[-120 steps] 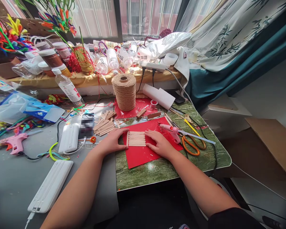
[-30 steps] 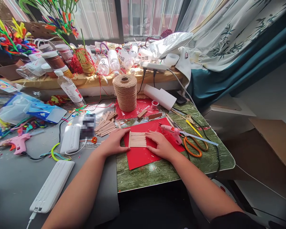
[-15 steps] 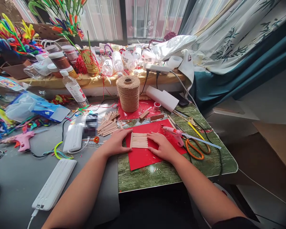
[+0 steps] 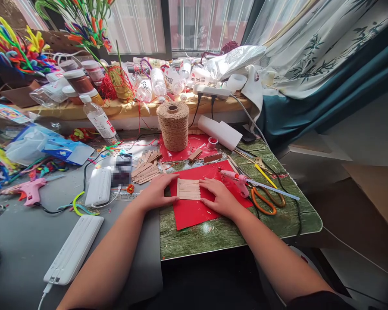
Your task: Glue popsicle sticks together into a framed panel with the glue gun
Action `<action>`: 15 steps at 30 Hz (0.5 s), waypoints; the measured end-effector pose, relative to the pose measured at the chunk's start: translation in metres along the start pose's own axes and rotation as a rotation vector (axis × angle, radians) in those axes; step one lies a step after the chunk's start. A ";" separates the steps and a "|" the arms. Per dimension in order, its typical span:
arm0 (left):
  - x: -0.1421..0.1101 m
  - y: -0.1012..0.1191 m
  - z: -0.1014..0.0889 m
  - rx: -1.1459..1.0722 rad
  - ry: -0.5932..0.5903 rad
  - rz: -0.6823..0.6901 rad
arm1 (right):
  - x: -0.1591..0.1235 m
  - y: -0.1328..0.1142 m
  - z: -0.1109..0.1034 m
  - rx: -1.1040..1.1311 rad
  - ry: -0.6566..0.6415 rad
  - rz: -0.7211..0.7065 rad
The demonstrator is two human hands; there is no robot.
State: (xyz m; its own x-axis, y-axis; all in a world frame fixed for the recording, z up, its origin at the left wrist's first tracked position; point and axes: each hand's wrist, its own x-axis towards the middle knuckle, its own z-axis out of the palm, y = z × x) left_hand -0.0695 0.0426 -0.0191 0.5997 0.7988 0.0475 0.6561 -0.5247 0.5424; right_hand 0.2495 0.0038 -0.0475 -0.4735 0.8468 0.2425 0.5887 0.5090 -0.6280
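A small panel of pale wooden craft sticks (image 4: 189,189) lies flat on a red sheet (image 4: 187,217). Its sticks run side by side, with one stick across their left ends. My left hand (image 4: 158,191) grips the panel's left edge, fingers at the far corner and thumb at the near one. On the opposite edge, my right hand (image 4: 219,197) holds the stick ends in the same way, thumb and fingers apart. A pink glue gun (image 4: 236,177) lies just beyond my right hand. Past my left hand is a pile of loose craft sticks (image 4: 147,167).
A twine spool (image 4: 173,128) stands behind the red sheet. Orange-handled scissors (image 4: 265,201) lie to the right. Left are a white power bank (image 4: 73,249), another pink glue gun (image 4: 29,189) and a plastic bottle (image 4: 100,120). A power strip (image 4: 212,91) rests on the cluttered sill.
Both hands and the craft-stick panel stay in nearly the same place. The whole view has shifted very slightly.
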 end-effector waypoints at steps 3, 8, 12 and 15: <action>0.001 0.002 -0.001 0.003 0.003 -0.004 | 0.000 0.000 -0.001 -0.004 -0.008 0.003; 0.003 0.002 0.000 0.035 -0.009 -0.005 | 0.001 -0.002 -0.002 -0.005 -0.010 0.002; 0.003 0.002 0.001 0.053 -0.013 -0.006 | 0.001 -0.002 -0.001 -0.003 -0.010 0.008; 0.003 0.003 0.001 0.058 -0.008 -0.012 | 0.001 -0.001 0.000 -0.003 -0.009 0.011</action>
State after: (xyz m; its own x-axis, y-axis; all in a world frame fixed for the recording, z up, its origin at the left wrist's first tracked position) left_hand -0.0654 0.0435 -0.0184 0.5949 0.8031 0.0340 0.6888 -0.5311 0.4935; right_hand 0.2488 0.0044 -0.0465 -0.4729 0.8509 0.2289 0.5956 0.5001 -0.6287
